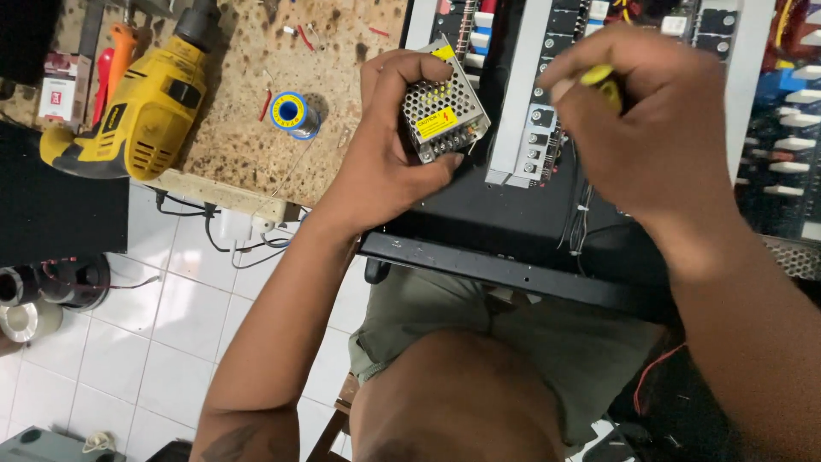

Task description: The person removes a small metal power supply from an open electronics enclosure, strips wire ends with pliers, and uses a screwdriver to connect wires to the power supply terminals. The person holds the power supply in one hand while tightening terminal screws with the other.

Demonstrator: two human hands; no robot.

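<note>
White floor tiles (162,342) and a scorched, speckled workbench (256,128) frame the black equipment chassis (513,214) that rests across your lap. Your left hand (385,154) is wrapped around a small perforated metal power supply module (445,111), fingers and thumb clamped on its sides, holding it just above the chassis's left part with its long axis tilted up and away from you. Your right hand (650,128) is fisted on a yellow-handled tool (603,81), apparently a screwdriver, though its tip is hidden behind your knuckles; it sits to the right of the module, over the chassis's rows of terminal blocks (539,137). The module lies left of the tool, nearer your left hand. Left of the chassis on the workbench lie a yellow power drill (137,111) and a spool of solder (291,113).
</note>
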